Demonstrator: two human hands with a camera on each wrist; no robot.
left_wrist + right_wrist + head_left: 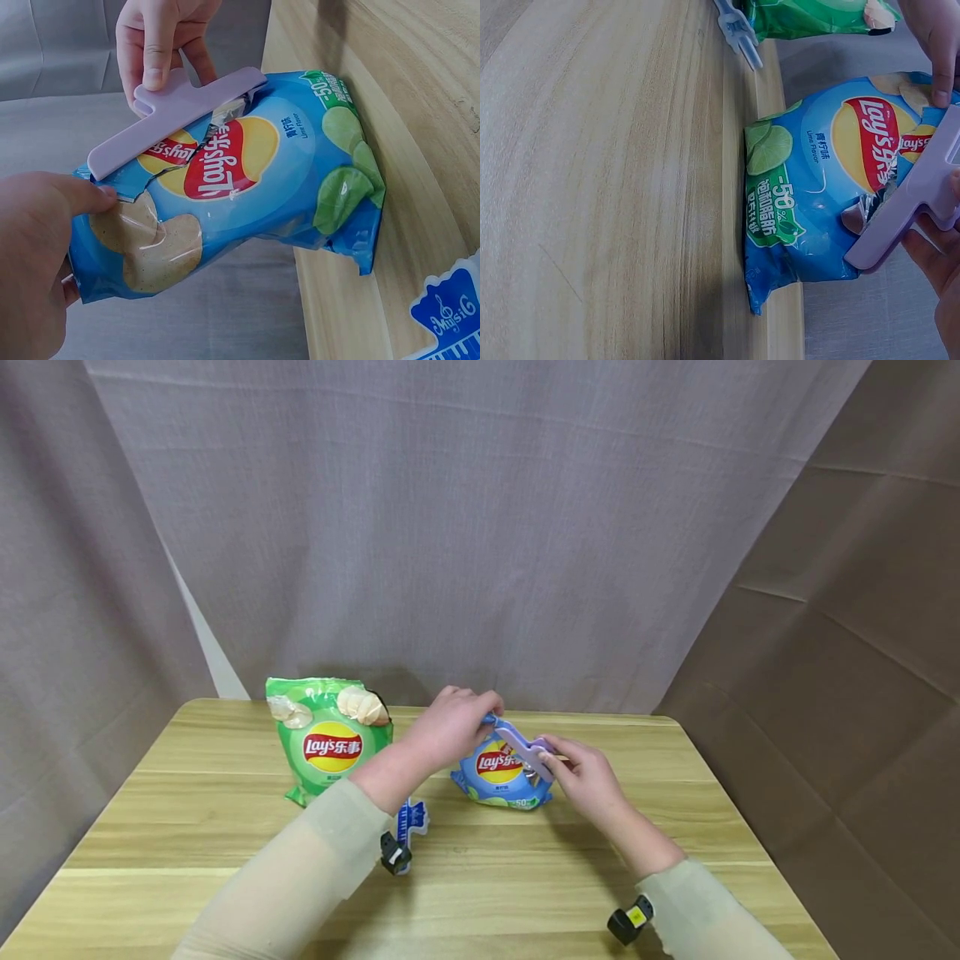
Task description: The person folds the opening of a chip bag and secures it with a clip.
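Blue Lay's bag [501, 792] on the wooden table [487, 877], toward the back, between the hands, right of the green Lay's bag [330, 747]. Left hand [453, 727] pinches the blue bag near its top corner. Right hand [588, 777] grips the handle end of a purple clip [176, 124] lying slantwise across the bag's upper front. Cannot tell how far the clip's jaws are closed.

Green bag upright just left of the left hand; left forearm passes in front of its lower right edge. Blue-and-white clip [412, 822] on table, in front of the bags, partly behind the left sleeve [300, 868] and its black wrist camera [395, 853]. Grey curtain [480, 527] behind, brown cloth [847, 610] at right.

Head view: left hand hides blue bag's upper corner. Left wrist view shows the thumb on that corner, the ragged torn edge beside the purple clip, and "MusiC" lettering on the other clip. Right wrist view shows the whole green "-50%" badge [772, 210], cut off in left wrist view; only part of the green bag there.
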